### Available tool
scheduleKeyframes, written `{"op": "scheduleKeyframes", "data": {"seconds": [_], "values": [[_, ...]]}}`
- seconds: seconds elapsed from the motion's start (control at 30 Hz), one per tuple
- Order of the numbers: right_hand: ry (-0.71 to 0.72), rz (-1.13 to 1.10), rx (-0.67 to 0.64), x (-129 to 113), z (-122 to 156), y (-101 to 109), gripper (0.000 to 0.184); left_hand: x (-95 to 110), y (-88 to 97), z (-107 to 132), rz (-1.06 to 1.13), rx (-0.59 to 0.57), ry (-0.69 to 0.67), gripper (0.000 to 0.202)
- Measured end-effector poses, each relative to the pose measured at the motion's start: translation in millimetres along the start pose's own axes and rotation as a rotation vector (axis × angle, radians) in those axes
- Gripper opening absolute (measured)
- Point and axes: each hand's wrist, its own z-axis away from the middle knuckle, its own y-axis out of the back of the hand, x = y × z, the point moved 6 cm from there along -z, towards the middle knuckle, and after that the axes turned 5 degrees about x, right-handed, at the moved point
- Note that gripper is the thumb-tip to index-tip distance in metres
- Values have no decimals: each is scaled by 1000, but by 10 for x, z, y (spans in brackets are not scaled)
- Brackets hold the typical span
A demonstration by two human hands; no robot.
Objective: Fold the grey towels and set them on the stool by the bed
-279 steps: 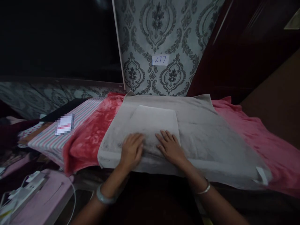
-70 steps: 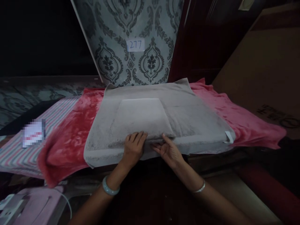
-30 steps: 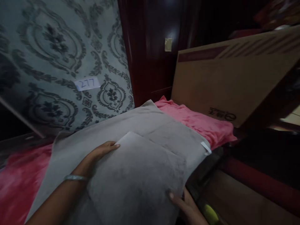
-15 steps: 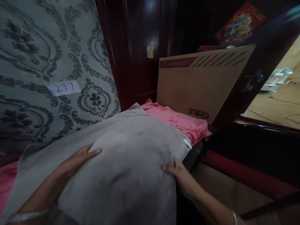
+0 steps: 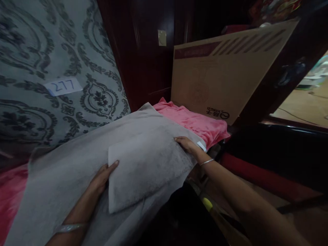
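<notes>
A folded grey towel point(image 5: 146, 164) lies on a larger grey towel point(image 5: 64, 177) that is spread over a pink blanket point(image 5: 194, 121). My left hand point(image 5: 102, 176) rests at the folded towel's left edge, thumb on top and fingers tucked beneath it. My right hand point(image 5: 187, 145) lies on the folded towel's far right edge, fingers stretched over the cloth near a white tag point(image 5: 201, 146). Both wrists wear bangles.
Patterned grey wallpaper point(image 5: 51, 61) with a "277" label point(image 5: 63, 86) stands behind. A large cardboard box point(image 5: 225, 68) leans at the right against dark red wood point(image 5: 143, 51). A yellow-green object point(image 5: 207, 204) sits low under my right arm.
The folded towel has been shifted to the right end of the spread towel and laid down. My right hand moved from its near edge up to its far right edge. The view swung right.
</notes>
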Motion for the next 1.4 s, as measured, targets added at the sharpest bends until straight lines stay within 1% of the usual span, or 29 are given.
{"op": "scheduleKeyframes", "data": {"seconds": [0.1, 0.17, 0.23, 0.3, 0.4, 0.43, 0.5, 0.6, 0.7, 0.8, 0.87, 0.93, 0.97, 1.03, 1.07, 1.1, 1.13, 1.2, 1.23, 1.27, 1.3, 1.33, 1.37, 1.4], "values": [[-11, 27, 0, 86, -46, 16, 29, 65, -10, 43, 72, 45, 44, 20], [22, 94, -4, 54, -72, -7, 27, 120, -35, 89, 99, 60, 61, 22], [90, 207, 9, -34, -108, -36, 29, 158, -64, 141, 87, 77, 66, 26], [154, 297, 29, -145, -161, -42, 38, 173, -100, 199, 64, 94, 61, 27], [237, 361, 66, -301, -265, 35, 49, 156, -183, 292, 86, 111, 16, 28], [264, 401, 84, -332, -295, 76, 51, 136, -224, 320, 112, 104, -5, 29], [287, 480, 109, -330, -339, 150, 51, 62, -331, 363, 165, 53, -14, 32], [252, 529, 112, -205, -358, 197, 48, -73, -475, 388, 193, -38, 45, 32], [246, 551, 125, -125, -349, 183, 44, -125, -502, 385, 186, -46, 93, 27], [257, 558, 152, -160, -315, 183, 37, -97, -488, 406, 198, -61, 86, 28], [271, 559, 183, -204, -220, 221, 38, -83, -487, 440, 206, -85, 70, 33], [341, 537, 270, -238, 3, 304, 40, -89, -502, 482, 215, -115, 64, 35], [410, 496, 342, -245, 179, 358, 39, -94, -516, 503, 220, -129, 63, 35], [552, 345, 461, -183, 636, 443, 30, -83, -548, 545, 242, -145, 48, 35], [577, 245, 461, -97, 877, 449, 29, -60, -563, 566, 260, -140, 34, 36], [534, 157, 377, 31, 1088, 399, 34, -26, -581, 589, 280, -133, 20, 37], [432, 73, 231, 188, 1276, 294, 43, 19, -601, 616, 302, -126, 9, 39], [138, -101, -139, 508, 1640, -35, 55, 134, -659, 690, 345, -128, -6, 41], [-4, -204, -290, 625, 1811, -206, 59, 194, -694, 741, 366, -134, -10, 41], [-125, -316, -412, 698, 1955, -366, 62, 254, -730, 804, 389, -146, -21, 42], [-211, -442, -492, 723, 2056, -504, 64, 303, -763, 876, 413, -151, -36, 43], [-261, -579, -528, 710, 2108, -614, 65, 333, -789, 957, 436, -148, -51, 43], [-279, -714, -526, 675, 2117, -698, 65, 336, -809, 1044, 456, -141, -66, 44], [-277, -837, -495, 634, 2097, -756, 64, 309, -822, 1132, 473, -127, -76, 44]]}}
